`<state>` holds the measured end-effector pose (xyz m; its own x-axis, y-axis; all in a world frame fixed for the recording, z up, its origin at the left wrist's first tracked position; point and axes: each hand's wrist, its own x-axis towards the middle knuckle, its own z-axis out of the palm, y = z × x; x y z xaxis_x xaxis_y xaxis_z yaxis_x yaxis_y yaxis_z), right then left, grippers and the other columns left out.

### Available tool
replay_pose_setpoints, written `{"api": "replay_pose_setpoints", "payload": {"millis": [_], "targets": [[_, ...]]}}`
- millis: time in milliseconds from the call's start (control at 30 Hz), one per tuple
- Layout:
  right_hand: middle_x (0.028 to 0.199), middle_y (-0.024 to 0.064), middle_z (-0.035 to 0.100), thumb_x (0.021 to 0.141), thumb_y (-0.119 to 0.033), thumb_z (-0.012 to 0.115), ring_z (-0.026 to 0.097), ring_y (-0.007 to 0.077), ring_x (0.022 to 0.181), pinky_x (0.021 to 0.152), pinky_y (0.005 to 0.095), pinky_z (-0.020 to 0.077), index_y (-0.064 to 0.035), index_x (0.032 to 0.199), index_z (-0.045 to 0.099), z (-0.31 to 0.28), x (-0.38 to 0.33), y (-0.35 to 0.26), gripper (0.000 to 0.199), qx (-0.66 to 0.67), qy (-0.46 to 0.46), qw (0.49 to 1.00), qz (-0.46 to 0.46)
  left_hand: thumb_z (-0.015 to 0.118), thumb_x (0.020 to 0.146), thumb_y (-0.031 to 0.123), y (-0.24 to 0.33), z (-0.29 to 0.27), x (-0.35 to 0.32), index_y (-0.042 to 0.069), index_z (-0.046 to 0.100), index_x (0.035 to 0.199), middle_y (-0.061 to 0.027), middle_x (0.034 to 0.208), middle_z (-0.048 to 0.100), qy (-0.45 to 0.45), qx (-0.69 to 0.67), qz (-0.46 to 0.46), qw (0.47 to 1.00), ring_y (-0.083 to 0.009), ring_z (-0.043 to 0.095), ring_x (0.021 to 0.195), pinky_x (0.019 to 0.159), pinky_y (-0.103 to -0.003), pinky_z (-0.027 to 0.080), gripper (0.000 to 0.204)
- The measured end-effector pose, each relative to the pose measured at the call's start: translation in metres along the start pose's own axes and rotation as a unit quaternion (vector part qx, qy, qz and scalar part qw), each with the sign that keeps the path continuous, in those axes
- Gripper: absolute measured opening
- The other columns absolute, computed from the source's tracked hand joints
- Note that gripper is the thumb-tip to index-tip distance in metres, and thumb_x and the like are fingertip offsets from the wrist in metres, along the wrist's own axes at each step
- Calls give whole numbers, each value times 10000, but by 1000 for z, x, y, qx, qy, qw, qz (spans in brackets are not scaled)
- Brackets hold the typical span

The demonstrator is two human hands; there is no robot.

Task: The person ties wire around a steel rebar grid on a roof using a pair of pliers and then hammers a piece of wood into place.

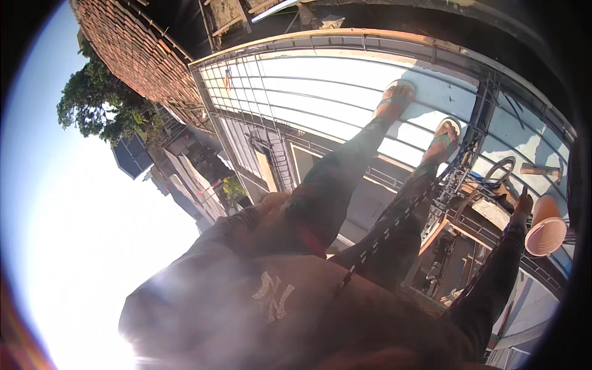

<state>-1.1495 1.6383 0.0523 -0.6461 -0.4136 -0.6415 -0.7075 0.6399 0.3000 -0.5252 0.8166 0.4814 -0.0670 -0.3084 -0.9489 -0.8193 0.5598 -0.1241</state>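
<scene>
My left hand (pixel 271 202) rests against my bent knee at the end of a grey sleeve and appears to hold nothing. My right hand (pixel 523 205) reaches out at the right with fingers stretched, beside a peach-coloured bucket (pixel 546 237); no grip on the bucket shows. Just past those fingers lies a short tool or block with a wooden-looking part (pixel 538 170). Close by is a dark coiled hose or cable (pixel 501 171). A black-and-white patterned cord (pixel 377 235) hangs from my shirt across my leg.
My sandalled feet (pixel 398 92) stand on pale panels (pixel 320 80) crossed by thin metal bars. An opening with timber and debris (pixel 447 262) lies right of my legs. A tiled roof (pixel 123 49), a tree (pixel 92 92) and lower buildings appear at the left.
</scene>
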Motion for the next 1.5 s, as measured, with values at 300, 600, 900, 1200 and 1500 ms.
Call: {"api": "replay_pose_setpoints", "payload": {"millis": [300, 600, 900, 1200, 1500], "targets": [[945, 176, 683, 893, -116, 698, 687, 300, 872, 695, 433, 544, -134, 1433, 474, 59, 141, -167, 584, 290, -136, 932, 171, 498, 1033, 274, -3, 66, -67, 60, 690, 908, -148, 844, 714, -56, -24, -126, 990, -280, 715, 869, 740, -413, 561, 313], [845, 136, 652, 909, -161, 684, 654, 272, 760, 625, 411, 517, -79, 1322, 535, -116, -27, -253, 446, 530, -205, 801, 190, 531, 1005, 264, -14, 91, -64, 63, 701, 964, -157, 910, 734, -58, -42, -47, 996, -315, 723, 928, 778, -422, 575, 267], [744, 95, 621, 924, -205, 670, 621, 244, 648, 554, 389, 491, -25, 1211, 596, -388, -219, -222, 346, 621, -361, 672, 183, 546, 988, 260, -5, 185, -124, 73, 701, 1058, -165, 998, 750, 16, -52, 17, 998, -355, 727, 992, 827, -447, 587, 252], [643, 55, 591, 940, -250, 657, 587, 216, 536, 484, 367, 464, 29, 1099, 656, -478, -166, -168, 322, 543, -358, 759, 28, 464, 1036, 264, 39, 213, -135, 105, 663, 1209, -190, 1168, 726, 116, -248, -2, 962, -377, 697, 1108, 920, -490, 562, 308], [573, 8, 457, 1061, -458, 445, 428, 177, 415, 399, 355, 397, -117, 786, 544, -775, -91, -282, 449, 559, -304, 772, 15, 508, 1032, 347, 16, 131, -135, 24, 718, 1073, -205, 1078, 749, 87, -683, -151, 709, -364, 714, 1024, 889, -454, 545, 387]]}}
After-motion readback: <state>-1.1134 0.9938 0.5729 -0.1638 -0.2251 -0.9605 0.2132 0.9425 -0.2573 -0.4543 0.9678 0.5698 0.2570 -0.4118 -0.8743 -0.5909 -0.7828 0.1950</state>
